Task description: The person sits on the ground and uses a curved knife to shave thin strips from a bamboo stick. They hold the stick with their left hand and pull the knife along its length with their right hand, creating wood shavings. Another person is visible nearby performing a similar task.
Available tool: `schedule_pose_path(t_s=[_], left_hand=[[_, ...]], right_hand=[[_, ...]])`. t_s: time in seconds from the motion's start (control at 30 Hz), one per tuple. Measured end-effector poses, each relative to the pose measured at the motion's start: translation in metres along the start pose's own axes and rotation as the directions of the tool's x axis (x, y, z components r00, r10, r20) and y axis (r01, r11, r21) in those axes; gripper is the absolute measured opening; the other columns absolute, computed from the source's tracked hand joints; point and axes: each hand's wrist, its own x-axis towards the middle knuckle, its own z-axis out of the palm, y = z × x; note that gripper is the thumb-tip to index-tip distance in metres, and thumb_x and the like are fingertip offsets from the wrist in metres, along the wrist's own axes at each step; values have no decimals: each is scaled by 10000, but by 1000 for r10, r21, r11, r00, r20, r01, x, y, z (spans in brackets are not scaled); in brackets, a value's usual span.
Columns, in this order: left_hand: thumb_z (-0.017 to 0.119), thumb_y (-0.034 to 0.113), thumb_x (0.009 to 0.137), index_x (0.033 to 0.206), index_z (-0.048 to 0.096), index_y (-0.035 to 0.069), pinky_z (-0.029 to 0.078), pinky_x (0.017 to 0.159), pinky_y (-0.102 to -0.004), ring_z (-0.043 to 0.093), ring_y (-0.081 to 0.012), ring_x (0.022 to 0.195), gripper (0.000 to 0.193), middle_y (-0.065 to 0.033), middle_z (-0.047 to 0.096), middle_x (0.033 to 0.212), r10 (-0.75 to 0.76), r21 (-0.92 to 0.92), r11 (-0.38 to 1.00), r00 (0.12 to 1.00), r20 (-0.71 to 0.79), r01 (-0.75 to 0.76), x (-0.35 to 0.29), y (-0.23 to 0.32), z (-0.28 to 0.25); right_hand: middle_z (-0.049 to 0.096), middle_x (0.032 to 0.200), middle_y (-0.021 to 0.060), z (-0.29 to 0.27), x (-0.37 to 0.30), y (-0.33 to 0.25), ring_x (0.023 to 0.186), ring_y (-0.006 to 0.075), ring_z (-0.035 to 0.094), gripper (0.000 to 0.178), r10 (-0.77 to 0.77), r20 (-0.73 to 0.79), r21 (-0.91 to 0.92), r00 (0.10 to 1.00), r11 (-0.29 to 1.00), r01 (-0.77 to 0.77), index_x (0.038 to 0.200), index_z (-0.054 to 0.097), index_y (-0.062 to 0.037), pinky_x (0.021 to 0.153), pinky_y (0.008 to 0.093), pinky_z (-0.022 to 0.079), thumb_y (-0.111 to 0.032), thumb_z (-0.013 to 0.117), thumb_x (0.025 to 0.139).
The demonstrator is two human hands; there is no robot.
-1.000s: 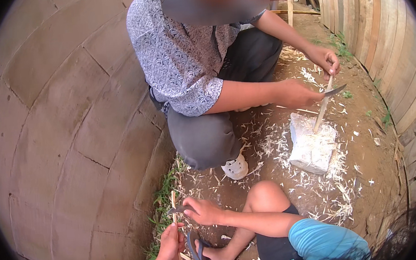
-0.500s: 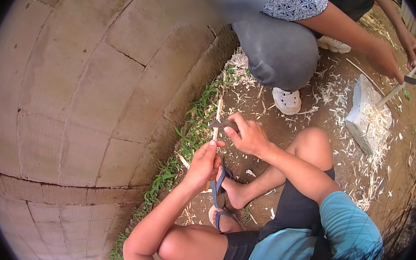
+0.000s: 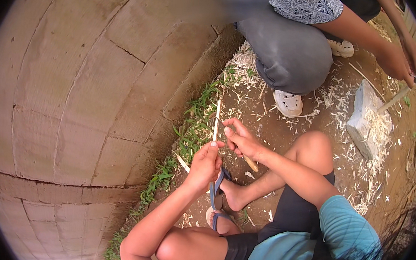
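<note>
My left hand (image 3: 205,164) is closed around the lower end of a thin, pale wooden stick (image 3: 217,113), which points up and away from me. My right hand (image 3: 242,141) grips a knife, its wooden handle (image 3: 251,164) showing below the palm. The dark blade appears as a narrow line close beside the stick; whether it touches the wood I cannot tell. Both hands are near each other above my sandalled feet.
A block wall (image 3: 82,106) rises on the left, with grass (image 3: 188,127) at its foot. Across from me, a crouching person's hand (image 3: 398,66) works a blade on another stick (image 3: 394,99). A pale stone (image 3: 361,119) stands at right among wood shavings (image 3: 379,164).
My right hand has turned the knife, so its blade now shows thin and its handle end appears below the palm. The other person's blade hand has shifted slightly right.
</note>
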Motion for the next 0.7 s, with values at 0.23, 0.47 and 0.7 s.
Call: schedule_pose_path(t_s=[0.23, 0.47, 0.7], left_hand=[[323, 345, 1029, 1128, 518, 80, 209, 389, -223, 253, -54, 434, 344, 47, 360, 573, 15, 59, 998, 1000, 4, -15, 0, 1, 2], [323, 352, 1026, 987, 514, 87, 188, 362, -237, 227, -59, 409, 329, 45, 347, 557, -70, 103, 992, 997, 33, 66, -3, 2, -2], [316, 360, 1023, 810, 488, 87, 260, 369, -249, 307, -76, 415, 386, 32, 372, 549, -158, 101, 979, 975, -155, 175, -15, 1, 24]], right_hand=[[540, 628, 68, 12, 3, 16, 482, 242, 539, 418, -607, -138, -497, 783, 726, 476, 1153, 467, -97, 451, 374, 443, -471, 407, 976], [622, 771, 196, -1, -7, -8, 691, 445, 610, 339, -529, -12, -874, 849, 418, 248, 1042, 467, -86, 551, 519, 486, -414, 422, 965], [634, 790, 227, -11, 33, 30, 682, 446, 627, 378, -486, 7, -878, 874, 415, 237, 972, 474, -73, 577, 533, 516, -435, 365, 977]])
